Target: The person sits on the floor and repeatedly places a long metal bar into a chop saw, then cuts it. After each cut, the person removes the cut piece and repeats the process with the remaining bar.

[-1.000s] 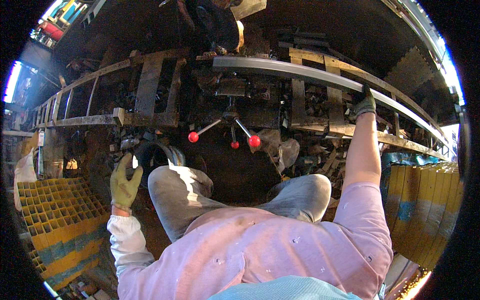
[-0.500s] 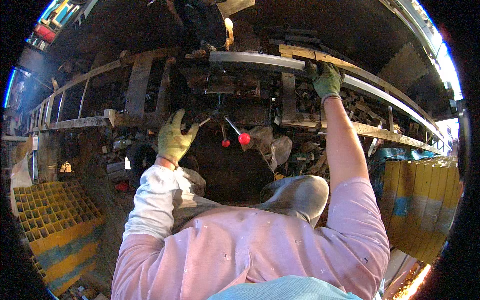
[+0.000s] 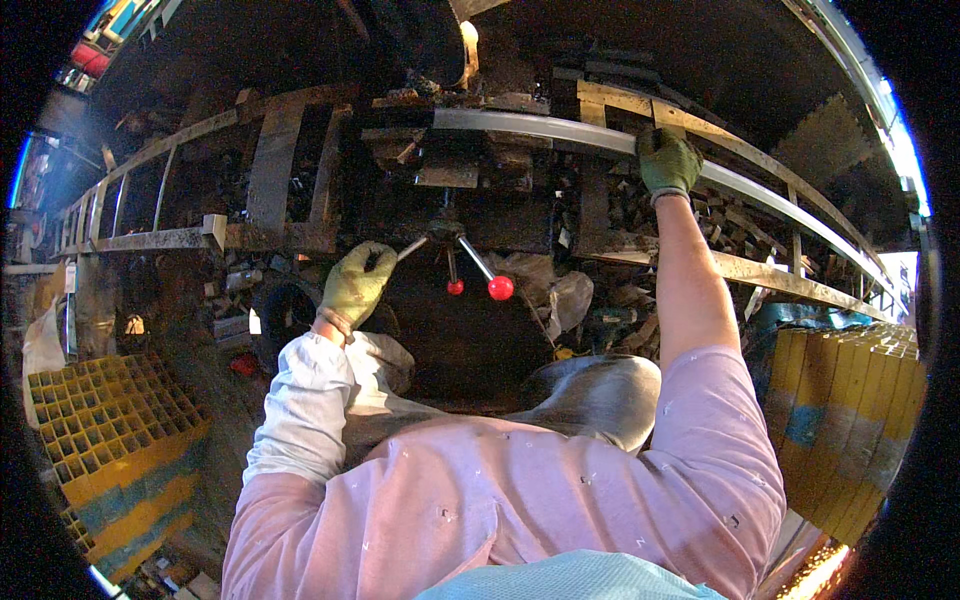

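Head view, far left: a stack of yellow, blue-banded, open-ended square tubes point(image 3: 112, 425) is seen well left of a three-spoked steel handle with red ball knobs point(image 3: 500, 288).
Left hand point(image 3: 357, 282), yellow-green glove: fingers are curled closed around the handle's left spoke, whose end is hidden.
Bar: a long, silver-grey metal bar point(image 3: 540, 124) is laid beyond the handle and extended far to its right.
Right hand point(image 3: 669, 162), green glove: the bar is gripped right of the handle, fingers bent over it.
Far right: yellow slab-sided stack point(image 3: 845, 400), placed well right of the handle.
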A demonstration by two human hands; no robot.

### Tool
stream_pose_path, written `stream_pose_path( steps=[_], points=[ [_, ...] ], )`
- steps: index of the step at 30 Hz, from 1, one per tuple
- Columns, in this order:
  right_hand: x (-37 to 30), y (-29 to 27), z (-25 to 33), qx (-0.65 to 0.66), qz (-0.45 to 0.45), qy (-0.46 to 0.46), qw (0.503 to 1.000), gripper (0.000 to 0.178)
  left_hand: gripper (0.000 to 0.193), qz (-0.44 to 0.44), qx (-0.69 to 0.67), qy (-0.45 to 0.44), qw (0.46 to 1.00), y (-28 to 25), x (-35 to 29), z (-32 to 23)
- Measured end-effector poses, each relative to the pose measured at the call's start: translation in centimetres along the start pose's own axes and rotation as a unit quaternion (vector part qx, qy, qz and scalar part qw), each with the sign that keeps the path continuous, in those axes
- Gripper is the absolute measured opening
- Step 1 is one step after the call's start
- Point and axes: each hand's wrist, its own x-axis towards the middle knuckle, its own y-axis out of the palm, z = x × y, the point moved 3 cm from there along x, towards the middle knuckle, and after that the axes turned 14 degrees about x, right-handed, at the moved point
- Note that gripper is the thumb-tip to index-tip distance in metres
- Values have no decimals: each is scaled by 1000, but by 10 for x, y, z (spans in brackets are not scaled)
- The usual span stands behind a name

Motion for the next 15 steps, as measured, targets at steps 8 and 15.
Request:
stream_pose_path(
  steps=[8,15],
  points=[
    [-2,-8,4,-7,1,14,1000,57,22,-17,-27,23,999,-14,-12,-41],
    [2,1,-4,-17,-13,18,1000,58,30,-129,19,122,984,-17,-13,-55]
  ],
)
